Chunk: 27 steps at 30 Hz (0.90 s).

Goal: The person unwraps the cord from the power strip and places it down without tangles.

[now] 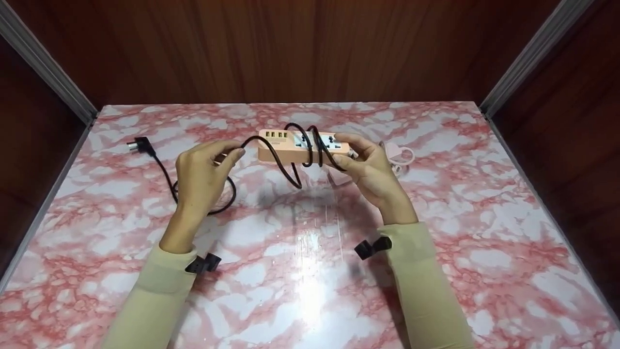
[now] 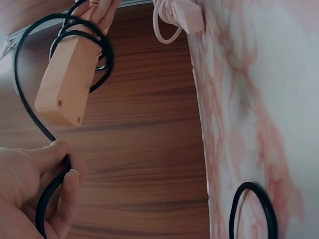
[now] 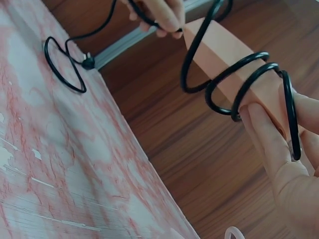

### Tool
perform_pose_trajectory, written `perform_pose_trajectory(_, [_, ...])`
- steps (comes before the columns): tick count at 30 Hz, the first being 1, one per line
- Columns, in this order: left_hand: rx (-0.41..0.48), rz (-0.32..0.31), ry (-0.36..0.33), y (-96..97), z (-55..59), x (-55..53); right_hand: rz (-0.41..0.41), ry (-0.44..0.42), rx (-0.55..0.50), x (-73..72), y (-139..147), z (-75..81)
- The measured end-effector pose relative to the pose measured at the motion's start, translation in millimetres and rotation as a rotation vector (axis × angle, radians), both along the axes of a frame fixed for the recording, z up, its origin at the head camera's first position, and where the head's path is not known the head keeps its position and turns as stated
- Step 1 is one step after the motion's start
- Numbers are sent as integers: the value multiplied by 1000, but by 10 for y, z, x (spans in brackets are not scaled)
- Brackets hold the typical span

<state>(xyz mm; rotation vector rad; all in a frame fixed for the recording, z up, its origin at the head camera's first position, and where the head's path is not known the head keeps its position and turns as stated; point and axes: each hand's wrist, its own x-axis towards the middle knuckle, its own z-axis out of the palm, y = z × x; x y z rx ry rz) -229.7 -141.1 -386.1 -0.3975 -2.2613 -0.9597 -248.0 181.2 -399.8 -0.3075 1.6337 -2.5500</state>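
Note:
An orange power strip (image 1: 278,155) with USB ports and white sockets is held up above the table. My right hand (image 1: 370,167) grips its right end between thumb and fingers. Loose loops of black cord (image 3: 239,89) run around the strip's body. To the left, my left hand (image 1: 201,169) pinches the cord between thumb and fingertips, apart from the strip. From there the cord drops to the table and ends in a black plug (image 1: 142,145) at the far left. The left wrist view shows the strip's bare end (image 2: 67,99) and the cord bowing out beside it.
Behind the right hand lies a pale pink item with a coiled cord (image 1: 399,154), partly hidden. The table (image 1: 271,291) has a pink-and-white marbled top. A dark wood panel (image 1: 290,53) stands at the back, with more panels at both sides.

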Motion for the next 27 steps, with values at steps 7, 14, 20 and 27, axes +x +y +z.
perform_pose_trajectory(7, [-26,-4,83,-16,69,31,-17,-9,11,1,0,3])
perform_pose_trajectory(14, [-126,-53,146,-95,162,76,-37,-14,-8,-5,3,9])
perform_pose_trajectory(20, [-170,-168,177,-211,215,90,-49,-24,-26,-16,11,-1])
perform_pose_trajectory(27, [-192,-314,213,-361,274,115,-51,-15,-23,-15,11,1])
